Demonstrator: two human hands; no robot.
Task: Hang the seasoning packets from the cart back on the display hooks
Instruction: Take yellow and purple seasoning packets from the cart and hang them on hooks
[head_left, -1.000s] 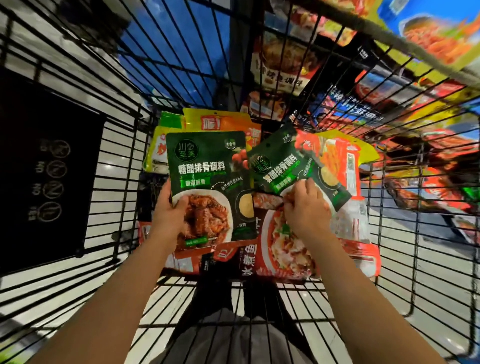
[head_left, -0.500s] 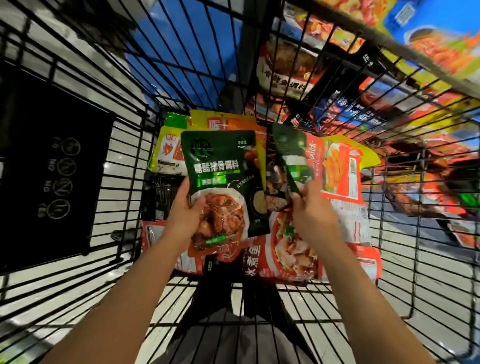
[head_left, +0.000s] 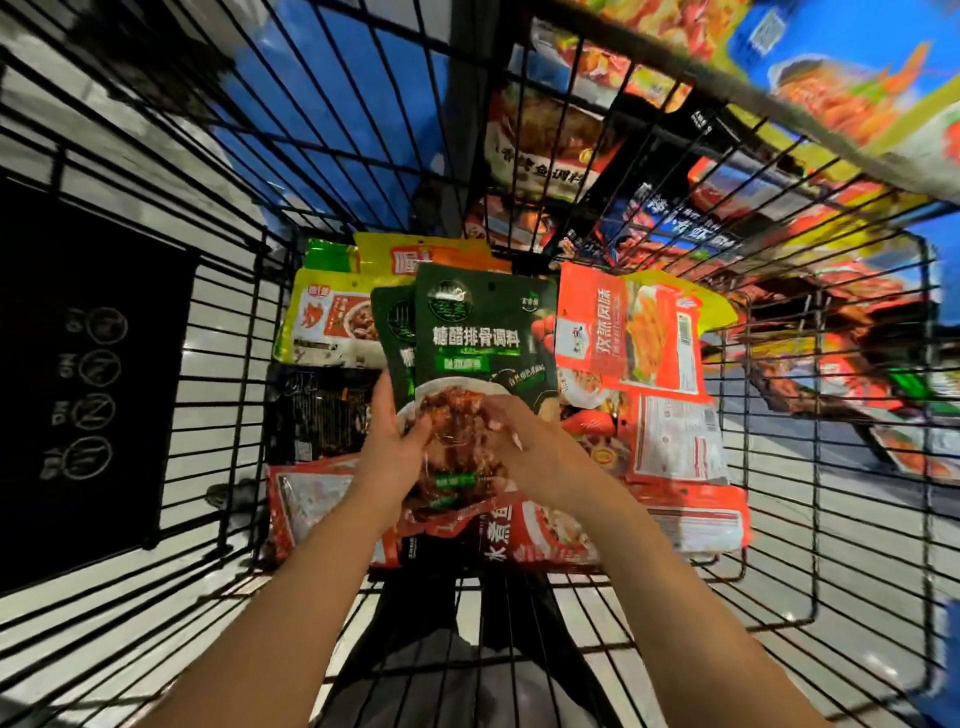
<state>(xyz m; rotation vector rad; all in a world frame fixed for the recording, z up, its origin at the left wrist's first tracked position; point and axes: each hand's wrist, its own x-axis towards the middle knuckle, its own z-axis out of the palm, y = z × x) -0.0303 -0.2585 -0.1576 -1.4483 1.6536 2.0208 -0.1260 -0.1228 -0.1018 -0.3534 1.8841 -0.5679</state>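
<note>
Both hands over the cart (head_left: 244, 332), holding two stacked green packets above its load. Left hand (head_left: 392, 447) grips their lower left edge, thumb on front. Right hand (head_left: 524, 441) has fingers curled on the lower front. Front green packet (head_left: 478, 338): dark green, white lettering, rib-dish photo, hang hole at top. Second green packet (head_left: 395, 332) peeks out behind, left. Under them lie red packets (head_left: 670, 441); beyond, yellow packets (head_left: 322, 322) against the cart's far wall. Past the cart, blurred display packets (head_left: 550, 150).

Two hands, the left hand (head_left: 389, 457) and the right hand (head_left: 524, 447), meet over one wire cart (head_left: 249, 322). Above the cart's floor are two dark green seasoning packets (head_left: 483, 332), stacked; behind them, three yellow packets (head_left: 322, 322); red packets (head_left: 675, 441) overlap, uncountable.
</note>
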